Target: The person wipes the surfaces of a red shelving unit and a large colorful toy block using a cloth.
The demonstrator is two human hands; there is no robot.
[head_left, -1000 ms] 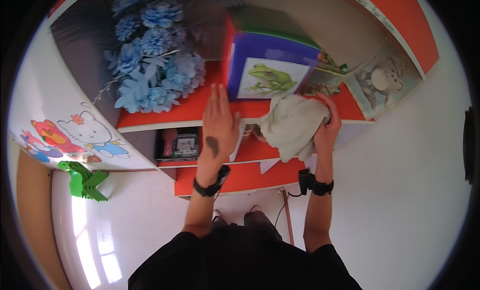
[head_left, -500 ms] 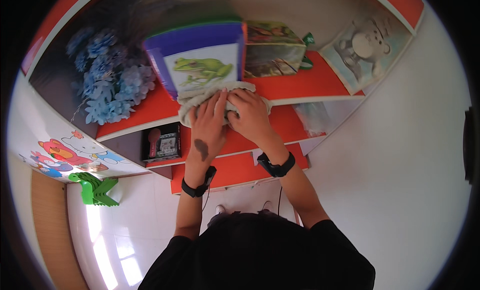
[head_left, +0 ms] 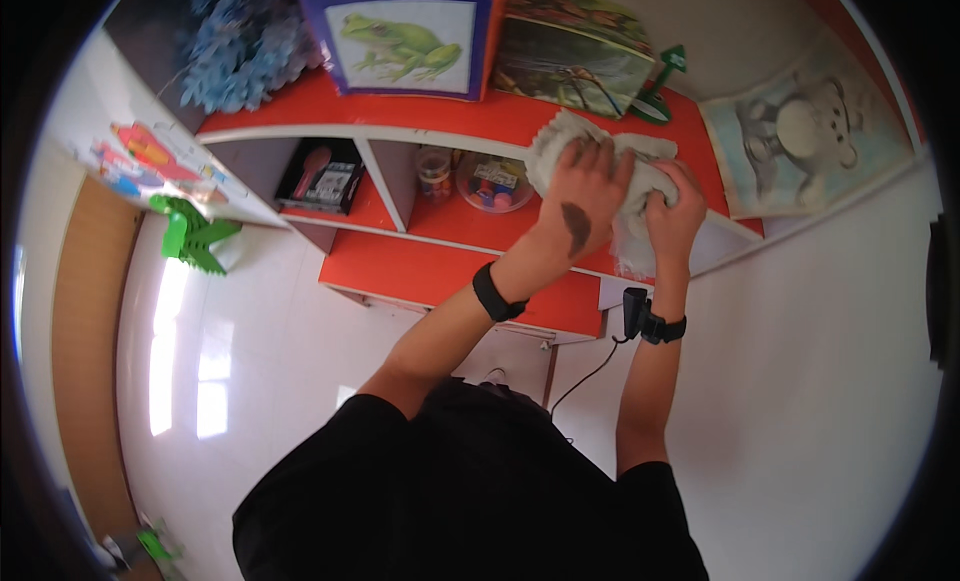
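A pale grey-white towel [head_left: 557, 146] is bunched on the front edge of the red shelf [head_left: 400, 111], toward its right end. From above, my left hand [head_left: 590, 196] presses on the towel with its fingers curled into it. Beside it, my right hand [head_left: 677, 213] grips the towel's right side, its thumb and fingers closed around a fold. The towel's lower part droops over the shelf edge between my hands. Behind it stand a box with a dragonfly picture [head_left: 575, 66] and a small green object [head_left: 660, 91].
A purple-edged box with a frog picture [head_left: 400, 51] and blue artificial flowers [head_left: 245, 51] stand farther left. A bear picture [head_left: 800, 131] leans at the right. The compartments below hold a black box [head_left: 320, 176] and a round clear container [head_left: 495, 181]. Green stacked items [head_left: 195, 236] sit on the floor.
Both hands have moved right along the shelf with the towel, from below the frog box to below the dragonfly box. The view has shifted, and the lower compartments show more.
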